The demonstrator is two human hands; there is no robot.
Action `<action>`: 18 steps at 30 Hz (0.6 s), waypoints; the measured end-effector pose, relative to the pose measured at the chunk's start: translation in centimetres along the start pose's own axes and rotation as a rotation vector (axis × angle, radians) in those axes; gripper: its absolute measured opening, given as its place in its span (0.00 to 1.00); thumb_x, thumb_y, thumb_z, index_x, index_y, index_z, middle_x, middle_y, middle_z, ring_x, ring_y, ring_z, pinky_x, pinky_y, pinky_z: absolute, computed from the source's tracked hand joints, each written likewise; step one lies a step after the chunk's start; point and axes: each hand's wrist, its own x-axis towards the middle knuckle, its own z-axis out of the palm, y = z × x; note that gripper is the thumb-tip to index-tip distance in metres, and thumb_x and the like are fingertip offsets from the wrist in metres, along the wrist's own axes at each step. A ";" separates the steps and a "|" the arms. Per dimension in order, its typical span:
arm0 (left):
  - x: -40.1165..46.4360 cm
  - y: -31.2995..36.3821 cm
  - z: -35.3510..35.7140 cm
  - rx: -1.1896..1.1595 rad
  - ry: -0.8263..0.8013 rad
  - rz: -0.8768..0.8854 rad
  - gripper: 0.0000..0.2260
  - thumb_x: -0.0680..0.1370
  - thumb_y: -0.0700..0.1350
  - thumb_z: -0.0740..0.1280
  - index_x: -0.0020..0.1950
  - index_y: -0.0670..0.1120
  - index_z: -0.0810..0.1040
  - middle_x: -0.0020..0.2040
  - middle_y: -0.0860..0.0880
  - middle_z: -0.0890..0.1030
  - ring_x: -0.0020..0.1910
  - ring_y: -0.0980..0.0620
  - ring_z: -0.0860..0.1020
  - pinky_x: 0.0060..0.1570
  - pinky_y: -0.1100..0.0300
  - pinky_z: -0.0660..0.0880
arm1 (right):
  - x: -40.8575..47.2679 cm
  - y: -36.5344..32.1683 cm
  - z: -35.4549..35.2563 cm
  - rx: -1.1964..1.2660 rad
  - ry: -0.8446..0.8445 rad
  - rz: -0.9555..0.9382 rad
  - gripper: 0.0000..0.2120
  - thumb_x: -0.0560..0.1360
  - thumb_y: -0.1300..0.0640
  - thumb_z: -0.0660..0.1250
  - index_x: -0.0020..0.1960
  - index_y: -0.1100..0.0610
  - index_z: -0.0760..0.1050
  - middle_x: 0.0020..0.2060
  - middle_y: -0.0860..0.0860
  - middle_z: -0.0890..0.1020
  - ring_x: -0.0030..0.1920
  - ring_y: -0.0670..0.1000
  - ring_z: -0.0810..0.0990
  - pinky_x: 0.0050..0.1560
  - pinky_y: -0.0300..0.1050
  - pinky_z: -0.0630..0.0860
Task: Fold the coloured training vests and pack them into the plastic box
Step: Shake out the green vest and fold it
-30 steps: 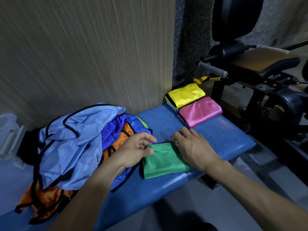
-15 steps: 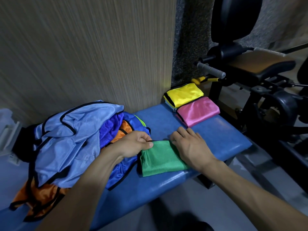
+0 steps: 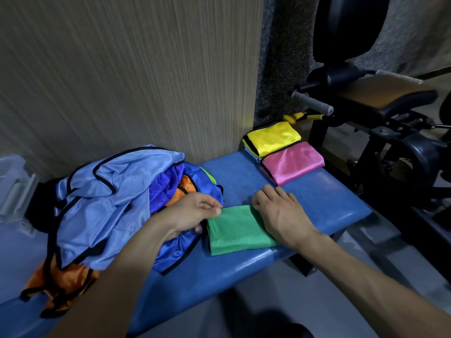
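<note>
A green vest (image 3: 235,230), folded into a small rectangle, lies on the blue padded bench (image 3: 324,198). My left hand (image 3: 192,213) pinches its far left corner between thumb and fingers. My right hand (image 3: 280,213) lies on the vest's right side, fingers curled at its far right corner. A folded pink vest (image 3: 294,162) and a folded yellow vest (image 3: 273,137) on a light blue one sit at the bench's far right end. A loose heap of unfolded vests (image 3: 107,203), light blue, dark blue and orange, fills the left. The clear plastic box (image 3: 12,186) is at the far left edge.
A wood-grain wall panel (image 3: 136,76) stands right behind the bench. Black gym equipment with a padded seat (image 3: 380,96) and a grey handle (image 3: 312,103) stands to the right. Grey floor (image 3: 280,301) lies below the bench's near edge.
My left hand has gone from open fingers above the vest to a pinch on its left corner. My right hand stays on the right side. The vest lies flatter.
</note>
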 end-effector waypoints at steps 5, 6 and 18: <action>0.6 -0.7 0.3 0.365 0.155 0.108 0.06 0.77 0.48 0.74 0.42 0.48 0.81 0.32 0.55 0.73 0.31 0.58 0.70 0.36 0.61 0.69 | -0.3 0.2 -0.1 0.033 -0.050 0.054 0.17 0.84 0.47 0.47 0.55 0.54 0.71 0.50 0.50 0.72 0.48 0.56 0.73 0.49 0.53 0.71; 0.5 -0.8 0.1 0.312 0.166 0.099 0.07 0.77 0.48 0.74 0.42 0.48 0.81 0.32 0.55 0.73 0.30 0.57 0.70 0.33 0.61 0.70 | -0.4 0.2 -0.1 0.039 -0.070 0.069 0.21 0.83 0.45 0.43 0.55 0.54 0.72 0.51 0.50 0.72 0.49 0.56 0.73 0.50 0.53 0.71; -1.6 0.0 2.8 0.981 0.455 0.317 0.08 0.83 0.43 0.63 0.62 0.51 0.74 0.59 0.53 0.72 0.57 0.47 0.75 0.48 0.47 0.77 | 0.1 -0.7 -1.3 0.258 -0.124 0.314 0.17 0.85 0.45 0.53 0.56 0.57 0.73 0.53 0.55 0.75 0.54 0.62 0.73 0.54 0.56 0.73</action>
